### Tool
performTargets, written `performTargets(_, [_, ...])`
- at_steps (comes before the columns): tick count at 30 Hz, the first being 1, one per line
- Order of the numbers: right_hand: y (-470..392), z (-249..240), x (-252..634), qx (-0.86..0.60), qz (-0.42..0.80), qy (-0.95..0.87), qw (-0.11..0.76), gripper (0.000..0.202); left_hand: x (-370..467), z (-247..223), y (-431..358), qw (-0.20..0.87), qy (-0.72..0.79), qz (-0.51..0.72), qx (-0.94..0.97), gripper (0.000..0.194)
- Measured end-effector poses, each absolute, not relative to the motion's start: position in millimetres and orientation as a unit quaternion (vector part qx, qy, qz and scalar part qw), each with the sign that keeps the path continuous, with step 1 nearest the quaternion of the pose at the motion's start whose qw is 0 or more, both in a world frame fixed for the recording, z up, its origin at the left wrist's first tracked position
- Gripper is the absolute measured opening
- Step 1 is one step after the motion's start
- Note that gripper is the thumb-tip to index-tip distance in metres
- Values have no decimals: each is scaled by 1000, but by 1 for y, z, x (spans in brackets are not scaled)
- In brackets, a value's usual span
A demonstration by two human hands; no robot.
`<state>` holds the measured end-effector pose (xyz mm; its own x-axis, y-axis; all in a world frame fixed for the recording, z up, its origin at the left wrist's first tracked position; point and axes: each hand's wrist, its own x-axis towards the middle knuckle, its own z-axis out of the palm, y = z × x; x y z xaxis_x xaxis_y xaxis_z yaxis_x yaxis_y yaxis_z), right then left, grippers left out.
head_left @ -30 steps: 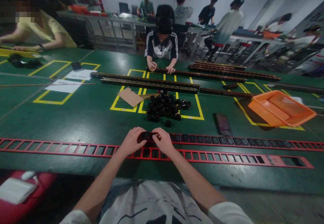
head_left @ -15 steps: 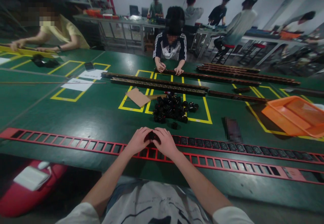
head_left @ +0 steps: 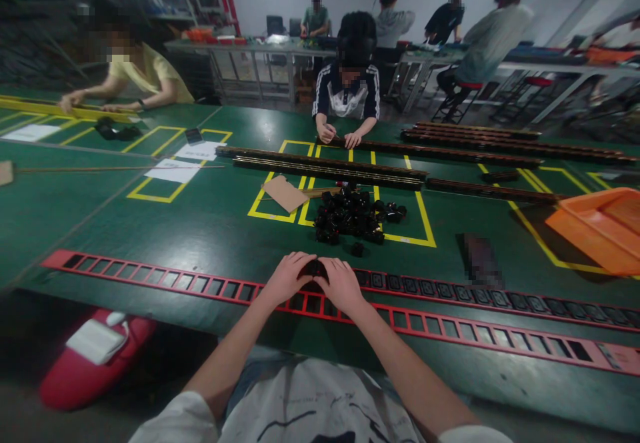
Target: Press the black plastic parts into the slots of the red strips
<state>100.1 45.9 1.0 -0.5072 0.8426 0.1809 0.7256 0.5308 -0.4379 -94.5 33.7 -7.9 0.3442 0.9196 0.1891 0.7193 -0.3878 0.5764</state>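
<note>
My left hand [head_left: 289, 279] and my right hand [head_left: 342, 285] meet over the red slotted strips, fingers curled together around a small black part [head_left: 315, 268]. The fingers mostly cover that part, so its exact shape is hidden. Under my wrists runs a long red strip [head_left: 150, 275] with a row of rectangular openings. Just beyond it, to the right, a second red strip [head_left: 510, 301] has black socket-like inserts filling its openings. A heap of glossy black parts [head_left: 345, 216] lies ahead of my hands, with one single black piece [head_left: 357, 249] nearer to me.
Long dark rails [head_left: 320, 168] lie across the green table [head_left: 215, 229]. A cardboard piece [head_left: 285, 193], an orange bin [head_left: 600, 229] and a blurred dark object [head_left: 481, 260] are around the heap. Opposite, a co-worker [head_left: 347, 89] handles a rail; another person [head_left: 145, 76] works at left.
My view has turned slightly left, so the whole scene sits further right. Both hands stay closed around the black part, with little visible change in their pose.
</note>
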Motion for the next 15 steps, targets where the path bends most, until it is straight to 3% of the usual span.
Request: performTargets(15, [44,4,100,-461,154,-857,170,40,-92,-1,32,199,510,256,797,50])
